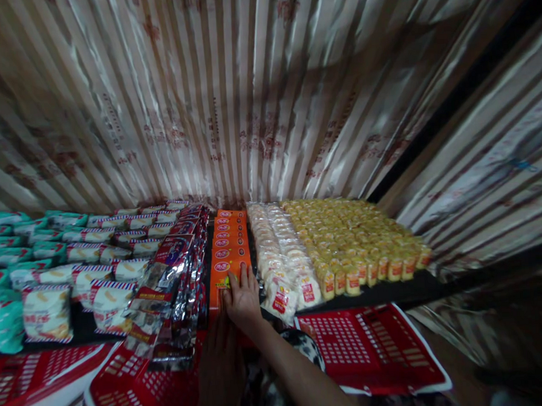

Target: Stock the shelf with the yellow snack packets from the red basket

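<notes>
A column of overlapping orange packets (228, 237) lies on the dark shelf. My right hand (243, 298) rests on the front packet, fingers spread across its lower right part. Low and close beside it, my left hand (219, 345) is in shadow, with its fingers extended against the front edge of the orange packets. Neither hand is gripping anything. Just left of the packets are dark red, shiny packets (187, 256), some hanging over the shelf's front. On the right lie two rows of clear-wrapped pale snacks (281, 269) with red labels.
Many small yellow-wrapped cakes (359, 247) fill the right of the shelf. White packs (47, 311) and teal packs (4, 320) stand at the left. Red baskets (369, 346) sit below the front edge. A striped sheet (229, 96) hangs behind; a dark bar slants at right.
</notes>
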{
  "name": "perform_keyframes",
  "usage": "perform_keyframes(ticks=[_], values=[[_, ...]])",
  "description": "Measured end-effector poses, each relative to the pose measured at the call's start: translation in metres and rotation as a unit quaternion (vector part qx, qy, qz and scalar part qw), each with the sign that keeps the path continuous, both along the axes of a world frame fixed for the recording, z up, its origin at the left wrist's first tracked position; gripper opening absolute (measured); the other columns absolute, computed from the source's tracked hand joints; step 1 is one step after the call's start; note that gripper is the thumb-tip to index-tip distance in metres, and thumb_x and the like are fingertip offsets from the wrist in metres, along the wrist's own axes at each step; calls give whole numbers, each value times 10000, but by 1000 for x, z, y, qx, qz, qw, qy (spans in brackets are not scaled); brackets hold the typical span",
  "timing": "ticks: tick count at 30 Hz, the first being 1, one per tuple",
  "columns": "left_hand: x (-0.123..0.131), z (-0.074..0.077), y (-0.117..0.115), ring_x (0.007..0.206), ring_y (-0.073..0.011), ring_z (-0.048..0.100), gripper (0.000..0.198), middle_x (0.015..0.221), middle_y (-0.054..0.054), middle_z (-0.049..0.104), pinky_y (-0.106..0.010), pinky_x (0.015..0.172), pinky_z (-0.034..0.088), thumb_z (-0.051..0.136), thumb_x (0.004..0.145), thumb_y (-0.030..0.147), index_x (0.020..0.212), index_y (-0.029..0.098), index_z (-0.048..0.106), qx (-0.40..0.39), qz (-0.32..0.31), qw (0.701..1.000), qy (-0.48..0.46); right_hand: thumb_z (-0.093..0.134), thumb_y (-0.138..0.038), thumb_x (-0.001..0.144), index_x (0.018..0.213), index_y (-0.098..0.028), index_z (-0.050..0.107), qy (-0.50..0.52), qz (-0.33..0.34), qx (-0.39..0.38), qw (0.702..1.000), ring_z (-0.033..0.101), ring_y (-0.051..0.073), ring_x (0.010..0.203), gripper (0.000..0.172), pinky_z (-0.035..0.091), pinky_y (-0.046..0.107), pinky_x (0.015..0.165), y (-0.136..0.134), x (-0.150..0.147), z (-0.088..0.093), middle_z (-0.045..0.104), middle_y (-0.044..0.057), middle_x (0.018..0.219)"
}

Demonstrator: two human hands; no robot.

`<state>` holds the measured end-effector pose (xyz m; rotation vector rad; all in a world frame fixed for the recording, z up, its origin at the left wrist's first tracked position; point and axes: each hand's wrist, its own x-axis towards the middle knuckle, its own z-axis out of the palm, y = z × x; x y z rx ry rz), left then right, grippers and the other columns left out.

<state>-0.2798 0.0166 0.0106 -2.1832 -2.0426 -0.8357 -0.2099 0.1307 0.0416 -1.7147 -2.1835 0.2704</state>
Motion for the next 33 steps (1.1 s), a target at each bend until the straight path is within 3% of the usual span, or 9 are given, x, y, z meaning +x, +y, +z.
perform_keyframes(ticks=[8, 12, 16, 20, 23, 25, 27, 29, 33], values=[[-4, 8, 1, 1283, -263, 421, 695, 1398, -95, 454, -435, 976, 432, 418, 740, 107, 1416, 219, 301, 27, -16, 999, 24, 472, -438, 873, 1327, -209, 478, -5, 2, 3, 1000, 202, 356, 1369, 508, 239, 479, 1051, -1, 4, 0, 282, 187, 1473], [-9, 11, 2, 1267, -263, 436, 590, 1369, -131, 481, -407, 944, 464, 429, 762, 137, 1352, 154, 410, 53, -36, 997, 50, 479, -430, 872, 1321, -213, 486, -8, -4, 21, 1000, 235, 355, 1359, 499, 234, 478, 1057, -2, 2, -4, 300, 181, 1467], [-10, 9, 19, 1272, -236, 433, 442, 1348, -133, 499, -401, 985, 451, 400, 801, 130, 1217, 137, 546, 64, -33, 997, -4, 489, -439, 868, 1300, -241, 512, -8, -11, 31, 999, 267, 354, 1348, 475, 255, 479, 1047, 1, 2, -12, 326, 164, 1458], [-9, 12, 56, 1164, -213, 535, 336, 1242, -131, 578, -403, 958, 480, 339, 862, 182, 975, 155, 654, 45, 45, 992, -107, 492, -404, 878, 1286, -244, 527, -21, -23, 33, 999, 317, 335, 1330, 439, 303, 455, 1021, 5, 4, -20, 343, 158, 1451], [-10, 21, 92, 1140, -227, 543, 330, 1211, -142, 590, -409, 975, 457, 329, 875, 246, 853, 153, 644, 16, 79, 982, -170, 496, -363, 882, 1309, -251, 499, -28, -3, 36, 999, 313, 326, 1334, 442, 308, 450, 1018, 6, 7, -24, 327, 166, 1455], [-11, 29, 120, 1183, -234, 508, 318, 1261, -146, 555, -406, 1017, 414, 332, 870, 256, 925, 139, 622, -14, 119, 973, -196, 506, -360, 875, 1325, -252, 480, -26, 4, 46, 999, 291, 332, 1343, 463, 300, 463, 1023, 5, 8, -25, 317, 169, 1459], [-14, 37, 151, 1262, -231, 437, 370, 1327, -158, 501, -385, 1070, 347, 328, 867, 235, 1131, 106, 554, -55, 160, 965, -201, 479, -375, 885, 1330, -240, 475, -16, -3, 57, 998, 283, 331, 1347, 464, 293, 470, 1030, 3, 8, -23, 318, 165, 1460], [-17, 43, 182, 1312, -248, 375, 426, 1367, -188, 454, -375, 1100, 288, 334, 875, 243, 1226, 60, 491, -92, 162, 966, -177, 431, -395, 902, 1327, -225, 481, -5, -13, 60, 998, 288, 326, 1346, 461, 290, 469, 1037, 1, 7, -19, 330, 159, 1457], [-21, 43, 231, 1292, -244, 407, 442, 1342, -206, 480, -344, 1069, 319, 303, 890, 215, 1259, 28, 460, -137, 173, 964, -149, 381, -399, 917, 1312, -233, 499, 4, -18, 58, 998, 292, 314, 1347, 444, 308, 474, 1032, 0, 6, -17, 347, 133, 1455]])
